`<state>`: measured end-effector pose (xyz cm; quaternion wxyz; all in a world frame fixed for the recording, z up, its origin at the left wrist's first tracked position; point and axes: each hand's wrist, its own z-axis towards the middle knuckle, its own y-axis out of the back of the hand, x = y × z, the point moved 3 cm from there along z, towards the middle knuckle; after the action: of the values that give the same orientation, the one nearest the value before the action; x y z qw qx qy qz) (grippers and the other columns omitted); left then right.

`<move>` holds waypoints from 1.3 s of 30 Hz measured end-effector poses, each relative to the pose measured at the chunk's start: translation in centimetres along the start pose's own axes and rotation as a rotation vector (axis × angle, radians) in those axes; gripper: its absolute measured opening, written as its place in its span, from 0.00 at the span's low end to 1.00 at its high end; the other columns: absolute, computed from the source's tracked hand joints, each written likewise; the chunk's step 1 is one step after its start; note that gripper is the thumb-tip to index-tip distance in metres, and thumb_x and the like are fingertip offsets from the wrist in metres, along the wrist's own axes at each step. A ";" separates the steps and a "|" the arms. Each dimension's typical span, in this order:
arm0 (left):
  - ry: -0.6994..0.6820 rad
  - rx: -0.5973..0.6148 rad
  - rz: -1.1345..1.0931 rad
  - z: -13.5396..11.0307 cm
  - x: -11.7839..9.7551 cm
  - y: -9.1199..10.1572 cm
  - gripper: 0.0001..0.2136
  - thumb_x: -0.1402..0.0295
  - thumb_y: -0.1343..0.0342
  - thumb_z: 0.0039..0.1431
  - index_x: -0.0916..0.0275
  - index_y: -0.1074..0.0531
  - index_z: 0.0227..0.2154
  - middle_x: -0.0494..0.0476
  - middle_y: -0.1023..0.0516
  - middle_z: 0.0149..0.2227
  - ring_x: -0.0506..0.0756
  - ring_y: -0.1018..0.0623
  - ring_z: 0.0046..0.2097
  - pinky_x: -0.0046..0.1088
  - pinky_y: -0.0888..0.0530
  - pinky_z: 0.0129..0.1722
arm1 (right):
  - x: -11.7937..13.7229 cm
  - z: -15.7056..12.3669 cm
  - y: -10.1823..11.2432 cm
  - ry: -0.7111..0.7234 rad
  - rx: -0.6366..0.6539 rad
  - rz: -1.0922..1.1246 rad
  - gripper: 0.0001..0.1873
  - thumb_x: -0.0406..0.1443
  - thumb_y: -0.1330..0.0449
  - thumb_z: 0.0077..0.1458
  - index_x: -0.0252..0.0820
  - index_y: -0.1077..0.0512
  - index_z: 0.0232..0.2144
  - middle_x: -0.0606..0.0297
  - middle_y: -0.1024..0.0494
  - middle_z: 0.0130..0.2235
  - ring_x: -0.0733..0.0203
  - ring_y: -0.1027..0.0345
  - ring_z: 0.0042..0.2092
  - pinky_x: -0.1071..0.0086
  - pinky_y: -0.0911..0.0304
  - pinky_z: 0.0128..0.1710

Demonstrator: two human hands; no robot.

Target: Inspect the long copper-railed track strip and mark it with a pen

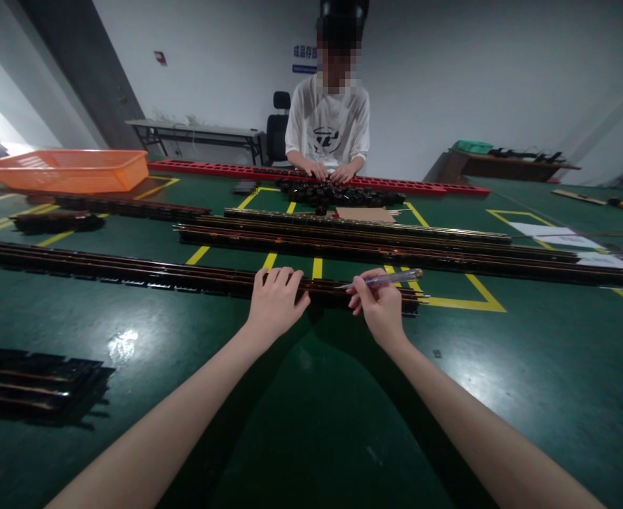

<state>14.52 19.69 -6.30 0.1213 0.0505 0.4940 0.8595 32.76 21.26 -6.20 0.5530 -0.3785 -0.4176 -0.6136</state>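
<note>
- Left hand [275, 300], lower centre: fingers flat and together, pressing the dark rail [131, 272] that runs centre to left.
- Right hand [380, 307] pinches clear-handled screwdriver [388, 278], tip over rail.
- Judgement: pin rail firmly, tool low.

A factory workshop floor — green painted concrete [528, 382] marked with yellow lines [481, 286], long dark metal rails [375, 247] laid out in rows, an orange plastic crate [67, 170] at upper left, and a steel workbench [199, 131] against the bare white wall — plainly an assembly area.
</note>
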 end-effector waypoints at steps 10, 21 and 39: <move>-0.012 -0.020 0.004 -0.1 0.0 -0.1 0.15 0.70 0.55 0.61 0.66 0.29 0.47 0.63 0.24 0.46 0.62 0.28 0.49 0.46 0.38 0.53 | -0.1 -0.1 0.0 0.026 0.019 -0.013 0.11 0.42 0.42 0.54 0.41 0.36 0.29 0.68 0.26 0.25 0.69 0.33 0.20 0.78 0.36 0.14; -0.002 0.003 -0.005 -0.1 0.0 0.0 0.16 0.73 0.57 0.60 0.64 0.29 0.47 0.63 0.24 0.47 0.61 0.28 0.49 0.48 0.38 0.54 | 0.0 -0.1 0.0 0.050 0.027 -0.038 0.12 0.43 0.42 0.55 0.41 0.36 0.30 0.68 0.26 0.25 0.69 0.33 0.20 0.77 0.36 0.14; 0.002 0.006 -0.010 -0.1 0.1 0.1 0.15 0.73 0.57 0.61 0.64 0.28 0.46 0.62 0.24 0.46 0.60 0.27 0.49 0.47 0.38 0.54 | 0.1 -0.1 0.3 0.058 -0.072 -0.029 0.10 0.42 0.43 0.55 0.42 0.37 0.29 0.70 0.28 0.22 0.69 0.35 0.19 0.77 0.37 0.14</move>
<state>14.43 19.57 -6.28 0.1251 0.0474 0.4970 0.8574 33.06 21.15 -6.10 0.5419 -0.3744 -0.3845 -0.6468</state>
